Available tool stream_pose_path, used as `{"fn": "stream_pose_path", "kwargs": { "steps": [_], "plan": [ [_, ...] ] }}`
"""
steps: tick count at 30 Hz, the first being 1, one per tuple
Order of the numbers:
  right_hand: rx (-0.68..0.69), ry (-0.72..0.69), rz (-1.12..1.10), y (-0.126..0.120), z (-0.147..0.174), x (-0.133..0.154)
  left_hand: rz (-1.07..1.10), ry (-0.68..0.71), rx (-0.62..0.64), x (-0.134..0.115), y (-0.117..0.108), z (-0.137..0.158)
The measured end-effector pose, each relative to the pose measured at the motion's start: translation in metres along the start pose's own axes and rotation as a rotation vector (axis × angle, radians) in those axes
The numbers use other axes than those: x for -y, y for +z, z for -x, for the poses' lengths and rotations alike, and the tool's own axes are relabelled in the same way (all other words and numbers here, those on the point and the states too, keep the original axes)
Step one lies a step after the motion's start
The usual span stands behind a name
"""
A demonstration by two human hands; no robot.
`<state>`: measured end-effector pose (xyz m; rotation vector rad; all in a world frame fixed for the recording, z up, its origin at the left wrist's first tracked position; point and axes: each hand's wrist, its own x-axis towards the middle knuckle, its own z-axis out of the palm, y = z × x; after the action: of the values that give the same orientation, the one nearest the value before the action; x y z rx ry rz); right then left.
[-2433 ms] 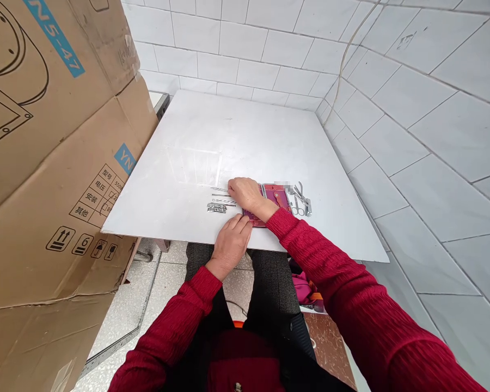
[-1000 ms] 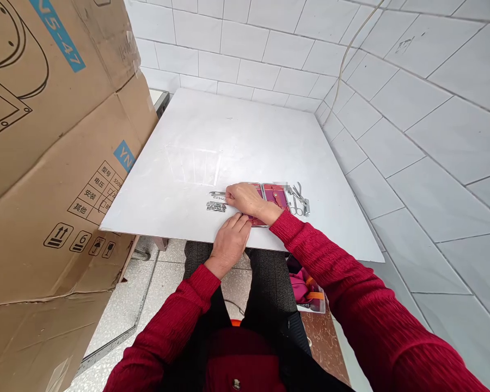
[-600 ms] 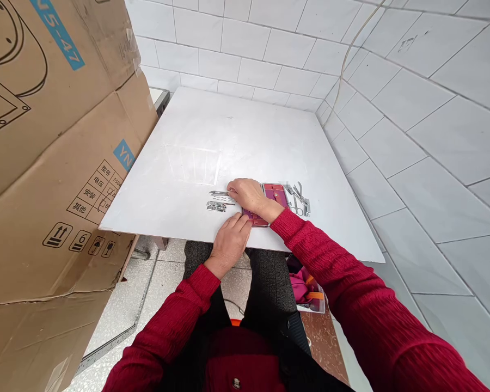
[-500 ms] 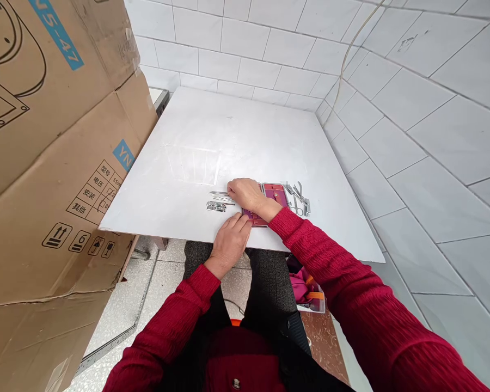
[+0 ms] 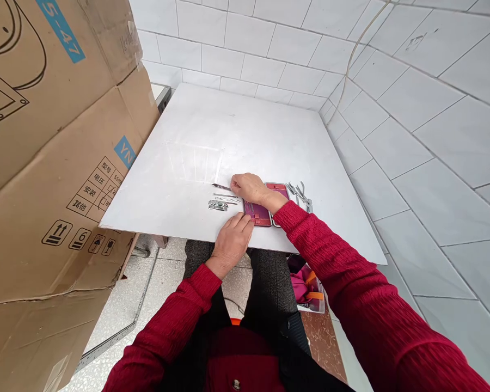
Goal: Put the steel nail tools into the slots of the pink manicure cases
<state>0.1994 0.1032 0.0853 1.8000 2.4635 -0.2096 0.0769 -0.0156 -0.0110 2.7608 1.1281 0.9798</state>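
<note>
An opened manicure case (image 5: 263, 222) with a purple and red lining lies near the table's front edge. My left hand (image 5: 233, 238) grips its near left corner with the fingers together. Above the case's left half, my right hand (image 5: 250, 188) is closed in a pinch on a slim dark pointed manicure tool (image 5: 221, 187), whose tip points left. Left of the case lie several thin metal tools (image 5: 226, 196) and a cluster of nail clippers (image 5: 218, 206). Scissors and other metal clippers (image 5: 301, 195) lie to its right. My right hand and forearm hide part of the case.
The white tabletop (image 5: 245, 130) reaches back to a tiled wall (image 5: 261, 43). A large cardboard box (image 5: 65, 179) stands along the left. Below the table on the right is a clear bin (image 5: 316, 305) with pink and orange items. A cable (image 5: 347, 71) hangs in the wall corner.
My right hand has moved slightly and now shows a slim dark tool at its fingertips, behind the other thin tools. More of the case's left half shows. My left hand stays at the corner.
</note>
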Motion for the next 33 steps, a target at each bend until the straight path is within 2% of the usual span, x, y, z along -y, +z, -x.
{"fn": "stream_pose_path", "kwargs": {
  "steps": [5, 7, 14, 23, 26, 29, 33],
  "plan": [
    [-0.053, -0.196, -0.01, 0.011, 0.011, 0.0, -0.018, 0.003, -0.01, 0.0, 0.001, 0.001],
    [-0.052, -0.224, -0.021, 0.016, 0.016, -0.001, -0.029, 0.002, -0.014, 0.0, 0.001, 0.001],
    [-0.18, -0.063, -0.155, 0.01, 0.018, -0.012, -0.028, 0.009, -0.008, 0.0, 0.0, 0.001],
    [-0.134, -0.072, -0.15, 0.013, 0.006, -0.006, -0.004, -0.001, 0.0, 0.001, 0.002, 0.001],
    [-0.132, -0.023, -0.133, 0.012, 0.007, -0.003, 0.013, -0.007, 0.011, 0.001, 0.003, 0.002],
    [-0.218, 0.028, -0.182, 0.012, 0.013, -0.004, 0.014, -0.007, 0.012, 0.001, 0.003, 0.002],
    [-0.357, 0.056, -0.391, 0.026, 0.033, -0.019, 0.003, 0.004, -0.003, 0.001, 0.002, 0.002]
  ]
}}
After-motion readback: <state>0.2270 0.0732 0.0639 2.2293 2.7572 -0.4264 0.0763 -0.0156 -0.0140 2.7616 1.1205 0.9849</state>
